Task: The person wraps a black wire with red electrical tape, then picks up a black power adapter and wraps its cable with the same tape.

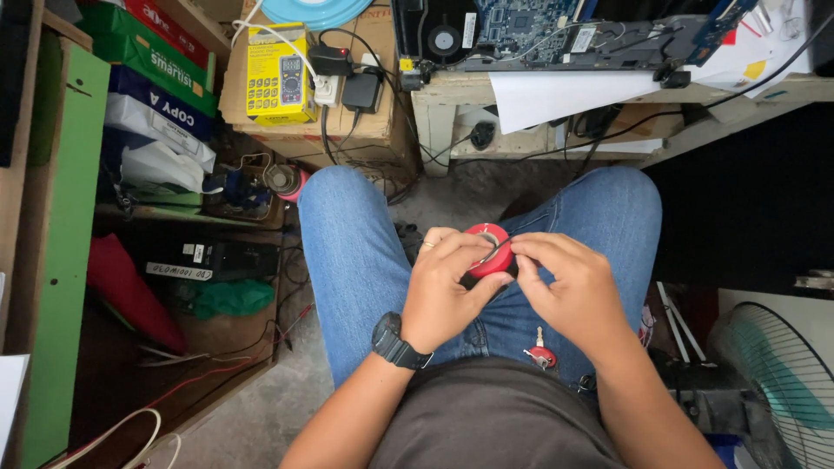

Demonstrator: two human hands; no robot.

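the roll of red tape [489, 250] sits between both hands above the lap, over the blue jeans [356, 252]. the left hand [445, 291], with a black watch [395, 342] at the wrist and a ring on one finger, curls closed around the roll's left side. the right hand [569, 291] pinches the roll's right edge with fingertips closed on it. a small red key fob [541, 354] lies on the near thigh. far left, a yellow multimeter box [278, 74] stands on a cardboard box. an opened laptop [556, 35] rests on the far tabletop [469, 87]. a fan [782, 382] is near right.
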